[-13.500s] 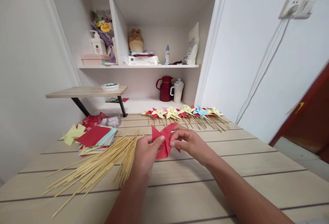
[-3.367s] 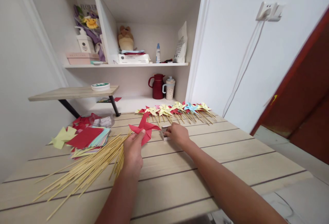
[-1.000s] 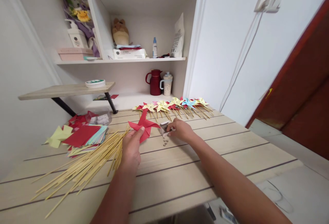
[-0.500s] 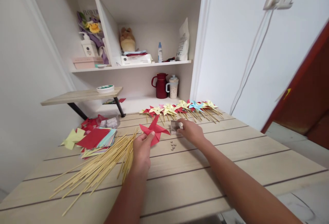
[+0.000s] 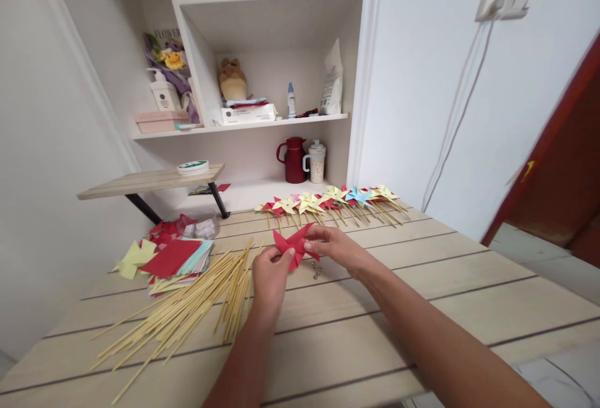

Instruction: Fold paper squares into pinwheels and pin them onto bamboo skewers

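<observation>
Left hand: my left hand [image 5: 270, 273] is up over the table [image 5: 422, 308], fingers curled, thumb and forefinger pinching the lower left part of the red pinwheel [image 5: 295, 245].
Right hand: my right hand [image 5: 338, 247] meets it from the right, fingertips [image 5: 307, 247] pressed together at the pinwheel's centre; whether something small sits between them I cannot tell.
Red pinwheel: held off the table between both hands, its blades fanning up and left of the fingers, the centre right at the right fingertips, one blade tip poking out under them.
Below the hands: a few small dark pins [image 5: 317, 271] lie on the wood just beneath the right hand.
Sticks: a loose spread of bamboo skewers [image 5: 187, 308] lies to the left of my left wrist, close but apart.
Paper: a stack of coloured paper squares [image 5: 175, 258], red on top, sits beyond the skewers.
Finished row: a line of pinwheels on sticks [image 5: 335, 200] lies along the far edge of the table, behind the hands.
Shelf: a red jug [image 5: 293, 160] and a mug [image 5: 317, 162] stand in the shelf behind that row.
</observation>
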Available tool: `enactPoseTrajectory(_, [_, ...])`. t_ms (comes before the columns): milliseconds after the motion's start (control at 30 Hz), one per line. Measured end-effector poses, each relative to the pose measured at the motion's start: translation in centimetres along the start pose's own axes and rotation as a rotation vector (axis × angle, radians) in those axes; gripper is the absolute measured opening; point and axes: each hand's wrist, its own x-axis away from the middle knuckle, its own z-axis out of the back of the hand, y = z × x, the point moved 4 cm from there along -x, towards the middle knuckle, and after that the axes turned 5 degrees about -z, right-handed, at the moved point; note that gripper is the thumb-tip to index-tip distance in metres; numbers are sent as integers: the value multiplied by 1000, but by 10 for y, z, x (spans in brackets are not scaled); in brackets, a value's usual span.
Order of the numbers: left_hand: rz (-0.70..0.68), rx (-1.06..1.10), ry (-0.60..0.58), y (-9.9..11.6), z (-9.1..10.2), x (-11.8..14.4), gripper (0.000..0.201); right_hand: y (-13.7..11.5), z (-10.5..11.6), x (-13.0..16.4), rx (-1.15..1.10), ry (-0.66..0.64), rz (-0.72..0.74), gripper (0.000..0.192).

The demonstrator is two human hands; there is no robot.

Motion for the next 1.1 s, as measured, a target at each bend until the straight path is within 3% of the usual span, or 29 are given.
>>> enactPoseTrajectory(233, [-54,-43,-42,-1,-3,0,18,5,0,-5,73,74,9,21])
enactPoseTrajectory(833, [-17,19,-40,-4,-7,2,19,3,-3,-4,296,242,-5,19])
enactPoseTrajectory(1100, [25,112,-152,-4,-14,2,31,3,-1,-5,290,224,5,17])
